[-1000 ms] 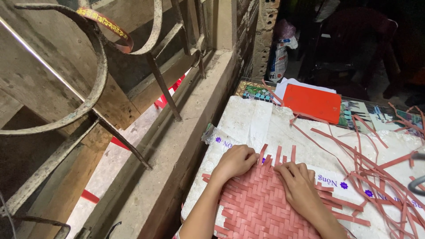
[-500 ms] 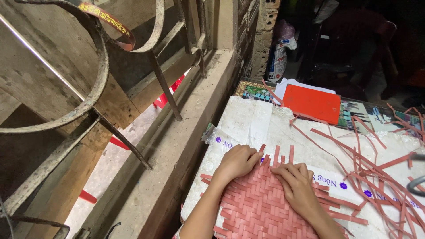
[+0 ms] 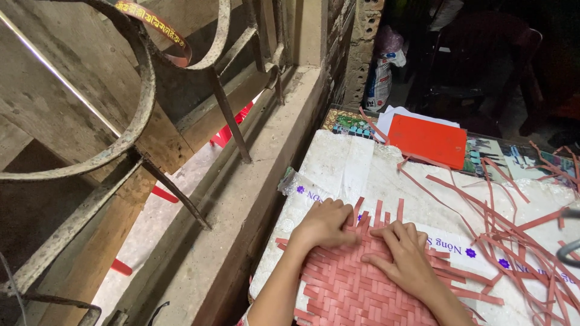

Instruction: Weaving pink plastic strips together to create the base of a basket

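Left hand [image 3: 323, 224] and right hand [image 3: 406, 253], fingers curled, pressing down on woven pink strip mat [image 3: 356, 287]

Soft daylight is falling evenly across the white sack [image 3: 362, 172], leaving only faint shadows there. Beyond the sack's far edge the room is sinking into darkness, detail lost. Left of it, the railing [image 3: 130, 108] is bowing with wide-angle distortion.

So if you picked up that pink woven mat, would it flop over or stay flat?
Probably it would bend rather than stay stiff: the woven mat is made of thin flat strips, and the loose strips nearby curl and sag. It looks light, too. Its far edge might come apart, since strip ends poke out unwoven beside the left hand and right hand.
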